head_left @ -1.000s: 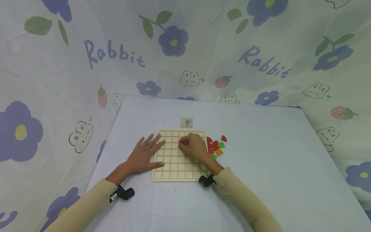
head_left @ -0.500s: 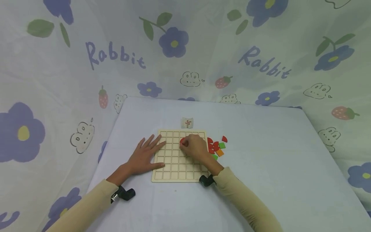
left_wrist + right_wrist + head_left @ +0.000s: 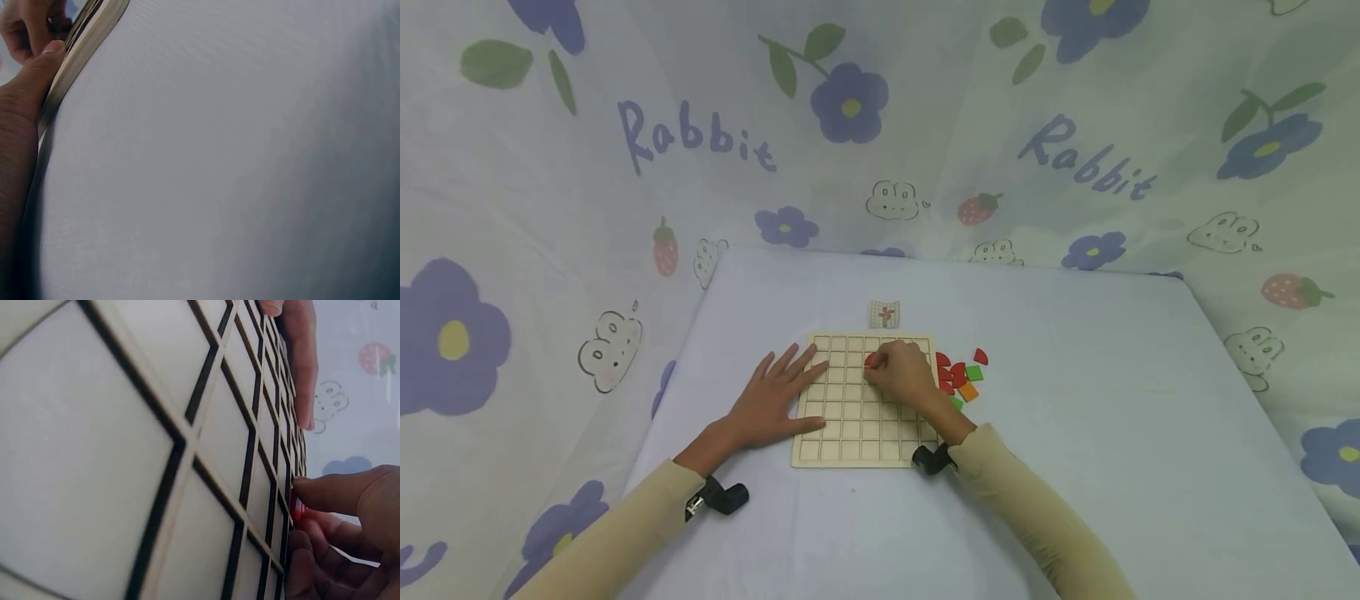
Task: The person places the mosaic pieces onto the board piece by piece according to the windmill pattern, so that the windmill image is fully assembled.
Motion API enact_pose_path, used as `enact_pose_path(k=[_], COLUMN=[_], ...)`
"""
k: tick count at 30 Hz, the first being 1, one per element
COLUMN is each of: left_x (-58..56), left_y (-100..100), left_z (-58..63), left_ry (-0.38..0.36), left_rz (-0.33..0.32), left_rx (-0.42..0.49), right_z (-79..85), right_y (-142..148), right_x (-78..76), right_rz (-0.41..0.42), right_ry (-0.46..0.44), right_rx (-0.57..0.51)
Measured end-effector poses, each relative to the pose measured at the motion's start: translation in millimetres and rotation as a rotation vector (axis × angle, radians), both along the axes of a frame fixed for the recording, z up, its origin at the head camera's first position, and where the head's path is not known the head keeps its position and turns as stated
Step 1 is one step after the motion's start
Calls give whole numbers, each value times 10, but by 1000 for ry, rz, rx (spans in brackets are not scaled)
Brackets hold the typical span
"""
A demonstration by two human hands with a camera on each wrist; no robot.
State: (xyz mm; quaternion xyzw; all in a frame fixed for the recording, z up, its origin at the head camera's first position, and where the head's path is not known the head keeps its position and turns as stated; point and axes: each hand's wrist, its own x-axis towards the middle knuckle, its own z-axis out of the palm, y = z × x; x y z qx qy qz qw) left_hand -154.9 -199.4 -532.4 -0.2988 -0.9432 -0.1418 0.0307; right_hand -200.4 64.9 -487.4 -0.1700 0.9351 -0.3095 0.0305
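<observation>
In the head view, a pale wooden grid board point(image 3: 842, 421) lies on the white table. My left hand point(image 3: 769, 403) rests flat with spread fingers, thumb and fingertips over the board's left part. My right hand point(image 3: 904, 375) is over the upper middle of the board, pinching a small red piece point(image 3: 870, 360) between thumb and fingers. The right wrist view shows this red piece point(image 3: 297, 505) low at the grid's cells, its far part hidden by the fingers. Just right of the board lie several loose red quarter-round pieces point(image 3: 958, 374), with green squares point(image 3: 973, 373) and an orange square point(image 3: 969, 392).
A small card point(image 3: 884, 314) with a grid and a red pinwheel pattern lies behind the board. One red quarter-round piece point(image 3: 981, 357) sits a little apart at the right. A patterned curtain point(image 3: 880, 150) stands behind the table.
</observation>
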Motion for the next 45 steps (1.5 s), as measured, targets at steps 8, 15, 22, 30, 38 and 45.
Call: enact_pose_path(k=[8,15,22,30,38,45], left_x=[-6,-11,-7,4,16,24], left_y=[-4,13,37,28,5,7], left_z=[12,2,0,22,10,11], left_ry=[18,20,18,28,25,25], left_rz=[1,6,11,5,12,18], left_rx=[-2,-6,-18,-18,-1,-12], right_z=[36,30,38,118,166,168], right_y=[28,132,332,680,1039,1172], right_x=[-89,-211,-242,-196,-106,7], right_rz=[102,181,124,46,-49,-127], right_ry=[-36,-24,25,19,-99,-138], right_rx=[105,20,-162,-135,66,190])
